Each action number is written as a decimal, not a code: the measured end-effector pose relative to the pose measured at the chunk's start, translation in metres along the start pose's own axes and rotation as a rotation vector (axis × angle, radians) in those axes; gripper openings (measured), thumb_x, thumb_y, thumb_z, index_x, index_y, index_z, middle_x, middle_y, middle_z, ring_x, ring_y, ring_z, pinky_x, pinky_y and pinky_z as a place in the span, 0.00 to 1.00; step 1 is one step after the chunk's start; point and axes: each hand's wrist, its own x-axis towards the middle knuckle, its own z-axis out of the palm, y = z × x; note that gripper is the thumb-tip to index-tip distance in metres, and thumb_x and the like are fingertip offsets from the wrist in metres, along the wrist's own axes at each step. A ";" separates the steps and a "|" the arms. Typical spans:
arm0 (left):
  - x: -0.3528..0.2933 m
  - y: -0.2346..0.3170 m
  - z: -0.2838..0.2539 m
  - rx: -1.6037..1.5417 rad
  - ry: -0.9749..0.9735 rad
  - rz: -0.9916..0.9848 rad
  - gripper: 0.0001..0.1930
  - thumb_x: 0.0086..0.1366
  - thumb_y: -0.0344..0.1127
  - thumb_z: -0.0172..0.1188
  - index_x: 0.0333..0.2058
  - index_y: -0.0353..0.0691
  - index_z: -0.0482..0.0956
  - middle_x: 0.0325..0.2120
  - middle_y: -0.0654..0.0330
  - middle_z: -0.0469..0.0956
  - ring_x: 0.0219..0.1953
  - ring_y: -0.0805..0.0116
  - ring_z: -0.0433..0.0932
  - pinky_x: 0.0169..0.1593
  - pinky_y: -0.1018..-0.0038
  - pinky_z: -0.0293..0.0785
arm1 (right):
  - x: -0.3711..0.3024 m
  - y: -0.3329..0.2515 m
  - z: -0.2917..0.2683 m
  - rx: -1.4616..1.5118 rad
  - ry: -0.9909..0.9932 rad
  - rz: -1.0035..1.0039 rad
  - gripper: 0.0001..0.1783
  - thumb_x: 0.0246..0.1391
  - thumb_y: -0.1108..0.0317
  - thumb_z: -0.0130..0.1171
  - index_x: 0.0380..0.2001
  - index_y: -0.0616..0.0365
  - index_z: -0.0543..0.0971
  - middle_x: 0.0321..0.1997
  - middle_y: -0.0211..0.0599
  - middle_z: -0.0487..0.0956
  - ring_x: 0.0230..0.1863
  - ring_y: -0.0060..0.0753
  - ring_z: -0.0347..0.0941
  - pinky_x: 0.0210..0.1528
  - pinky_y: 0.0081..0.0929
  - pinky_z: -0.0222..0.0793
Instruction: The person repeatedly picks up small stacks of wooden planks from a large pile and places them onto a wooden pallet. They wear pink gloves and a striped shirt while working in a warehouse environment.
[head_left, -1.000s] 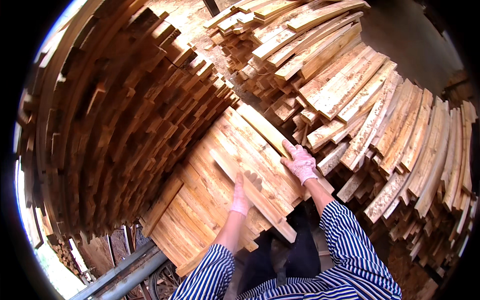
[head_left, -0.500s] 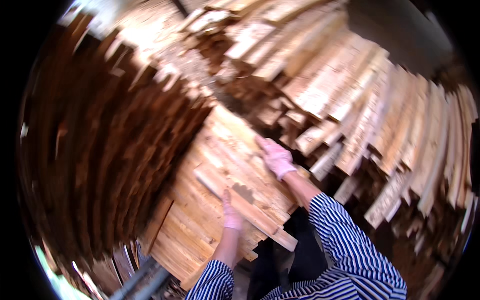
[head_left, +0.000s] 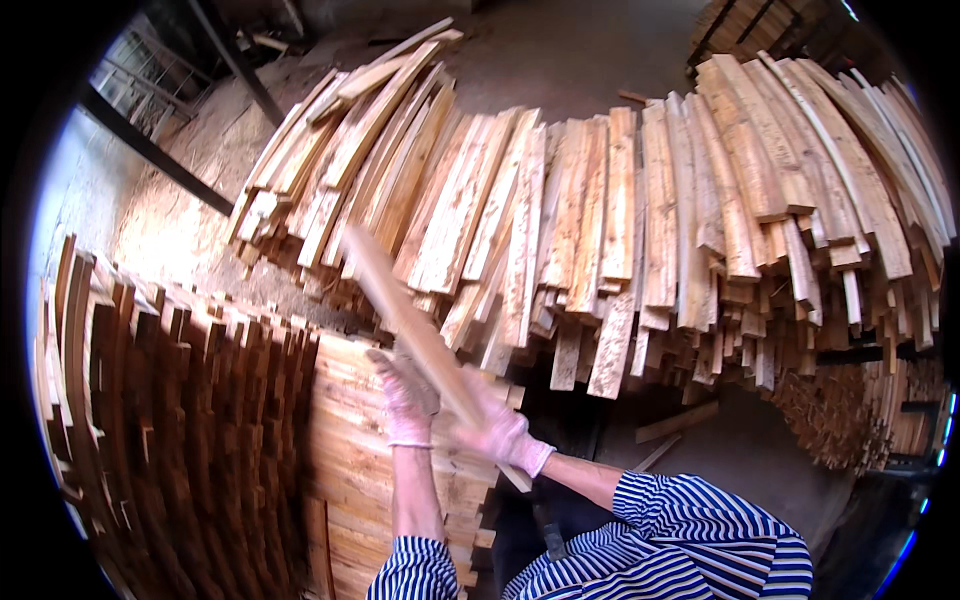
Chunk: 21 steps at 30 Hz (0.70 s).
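A narrow wooden slat (head_left: pixel 410 318), blurred by motion, is tilted up above a stack of boards (head_left: pixel 350 440). My right hand (head_left: pixel 497 430), in a pale pink glove, is closed around the lower part of this slat. Close against the slat's left side is my left hand (head_left: pixel 408 405), in a similar glove. Its fingers point upward and look spread, though the slat and blur partly hide them. The boards below lie side by side in a flat layer.
A long pile of loose slats (head_left: pixel 590 220) runs across the far side. At left stands a tall, dark stack of boards (head_left: pixel 190 430). More bundled wood (head_left: pixel 830 410) is at right, and a dark metal bar (head_left: pixel 155 150) slants at far left.
My view has turned toward the slat pile. The slat has been raised and tilted up from the boards; my right hand, earlier at the boards' far edge, now grips it.
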 end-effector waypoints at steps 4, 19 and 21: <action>0.044 -0.067 0.008 0.240 0.132 -0.333 0.63 0.61 0.84 0.40 0.74 0.29 0.45 0.74 0.33 0.45 0.76 0.38 0.47 0.74 0.43 0.52 | 0.084 -0.072 -0.088 -0.188 0.514 0.230 0.56 0.57 0.53 0.68 0.79 0.51 0.46 0.68 0.53 0.70 0.41 0.39 0.75 0.44 0.41 0.79; 0.084 -0.055 0.093 1.003 -0.021 -0.015 0.37 0.73 0.66 0.50 0.67 0.41 0.69 0.61 0.55 0.77 0.48 0.61 0.82 0.46 0.59 0.84 | 0.161 -0.051 -0.234 0.660 0.526 0.255 0.52 0.52 0.63 0.74 0.74 0.59 0.55 0.46 0.50 0.82 0.37 0.31 0.81 0.35 0.26 0.86; 0.130 -0.039 0.020 1.717 0.294 0.231 0.45 0.67 0.71 0.54 0.71 0.46 0.60 0.65 0.59 0.72 0.40 0.64 0.84 0.35 0.65 0.83 | 0.162 -0.044 -0.223 0.916 0.356 0.364 0.49 0.55 0.61 0.72 0.73 0.60 0.56 0.51 0.51 0.82 0.35 0.36 0.83 0.32 0.29 0.87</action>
